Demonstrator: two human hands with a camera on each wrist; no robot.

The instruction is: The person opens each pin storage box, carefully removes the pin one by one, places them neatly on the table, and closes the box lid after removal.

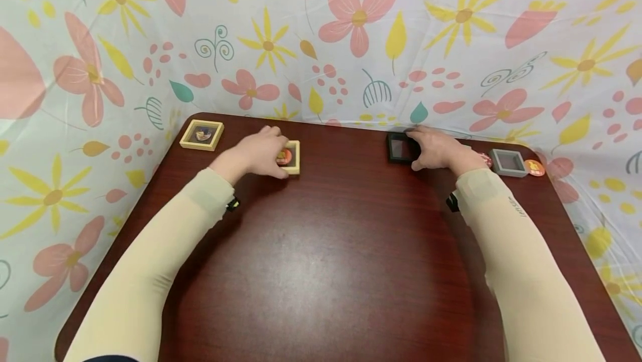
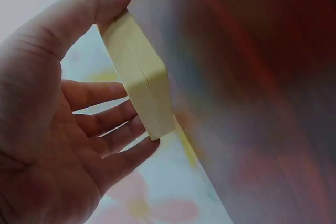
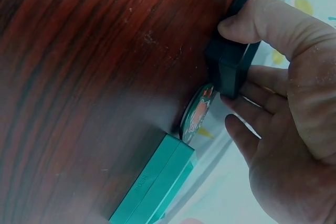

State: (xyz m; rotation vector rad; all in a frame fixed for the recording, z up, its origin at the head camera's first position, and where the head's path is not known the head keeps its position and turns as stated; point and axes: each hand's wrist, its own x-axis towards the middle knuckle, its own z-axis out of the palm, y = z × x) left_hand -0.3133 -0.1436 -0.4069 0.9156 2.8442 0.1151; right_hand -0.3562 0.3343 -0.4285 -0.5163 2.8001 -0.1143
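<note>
My left hand grips a pale yellow square frame by its left side. Inside it shows a round orange badge, partly covered by the hand. The left wrist view has the thumb on one edge of the yellow frame and fingertips at the opposite edge. On the right, my right hand holds a black square frame between thumb and fingers. Beside that black frame, the right wrist view shows a round green-rimmed badge and a green frame.
Another yellow frame with a dark badge lies at the far left corner. Right of my right hand are a red badge, a grey frame and an orange badge. A flowered sheet hangs behind the dark wood table.
</note>
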